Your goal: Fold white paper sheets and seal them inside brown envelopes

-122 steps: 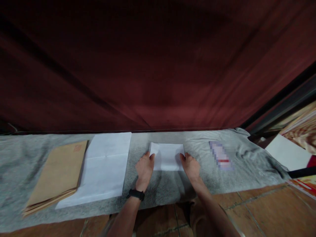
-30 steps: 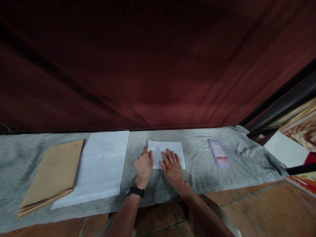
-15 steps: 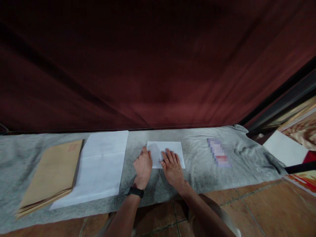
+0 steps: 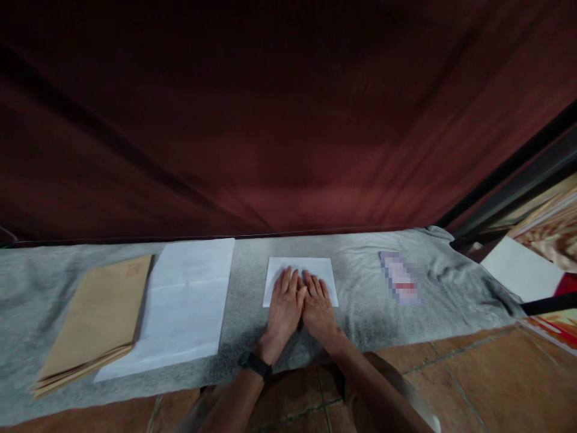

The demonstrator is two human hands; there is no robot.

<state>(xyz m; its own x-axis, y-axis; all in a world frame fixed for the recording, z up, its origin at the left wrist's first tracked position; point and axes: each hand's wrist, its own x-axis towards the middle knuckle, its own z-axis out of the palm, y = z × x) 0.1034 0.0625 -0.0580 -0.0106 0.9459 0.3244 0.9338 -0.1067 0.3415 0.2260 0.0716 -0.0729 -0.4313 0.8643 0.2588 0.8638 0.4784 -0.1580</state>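
Note:
A folded white paper (image 4: 277,263) lies flat on the grey cloth in front of me. My left hand (image 4: 285,300) rests on its left and middle part, palm down with the fingers stretched out. Beside it, my right hand (image 4: 319,307) lies flat on the right part, fingers spread. The two thumbs meet or overlap near the paper's middle; that spot is partly hidden. A dark watch band (image 4: 255,364) is around the left wrist.
Left of the hands, white paper sheets (image 4: 189,307) lie partly under a stack of brown envelopes (image 4: 97,319). To the right, a blurred purple item (image 4: 400,278) sits on the grey cloth (image 4: 360,325). A dark red curtain (image 4: 288,150) hangs behind, and tiled floor (image 4: 473,379) shows in front.
My left hand has moved from the paper's left edge onto its surface, and its curled fingers have straightened out flat. The right hand stays about where it was.

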